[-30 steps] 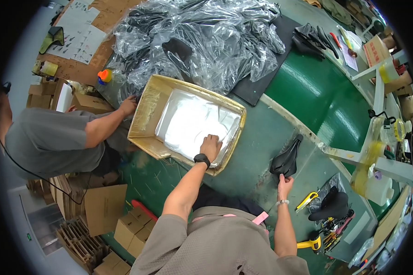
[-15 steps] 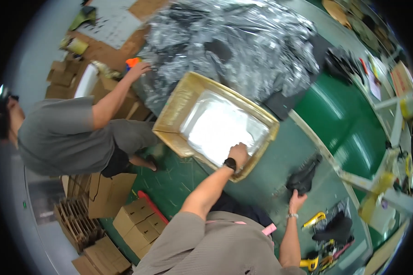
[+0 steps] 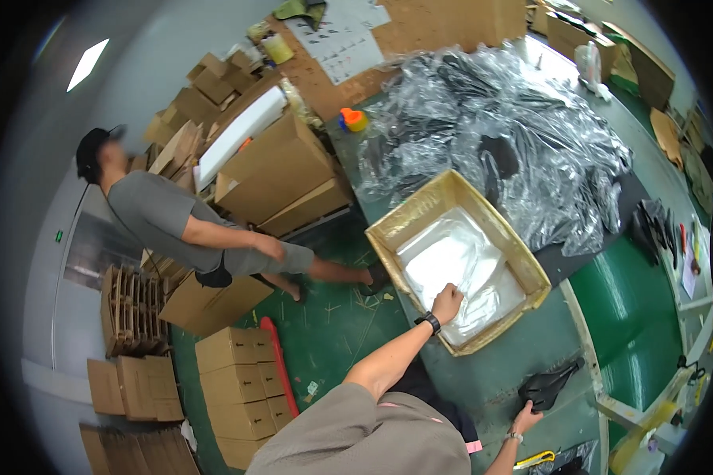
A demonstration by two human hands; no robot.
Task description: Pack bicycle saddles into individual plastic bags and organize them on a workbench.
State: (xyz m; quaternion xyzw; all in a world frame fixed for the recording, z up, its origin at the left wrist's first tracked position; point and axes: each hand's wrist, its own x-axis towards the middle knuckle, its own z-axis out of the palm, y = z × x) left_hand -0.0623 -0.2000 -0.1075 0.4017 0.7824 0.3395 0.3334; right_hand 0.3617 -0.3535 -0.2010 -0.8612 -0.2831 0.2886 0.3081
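Across the bench [image 3: 491, 388], I'm seeing a plastic-wrapped pile [image 3: 548, 138], my right fingers [image 3: 528, 407] gripping 1 unwrapped black saddle [image 3: 545, 388], my left fingers [image 3: 450, 293], grip unclear, touching clear plastic [image 3: 436, 257].

At the left, a co-worker [image 3: 154, 218] in a dark cap and grey shirt is near a large carton [image 3: 273, 170] and a long white panel [image 3: 242, 134]. Stacked brown boxes [image 3: 234, 388] sit beside a red bar [image 3: 281, 368] on the green floor [image 3: 325, 317], with flattened cardboard [image 3: 135, 388] farther left. White sheets [image 3: 337, 51] lie on a brown board [image 3: 451, 32] near the top, and a yellow cutter [image 3: 535, 459] lies at the lower right.
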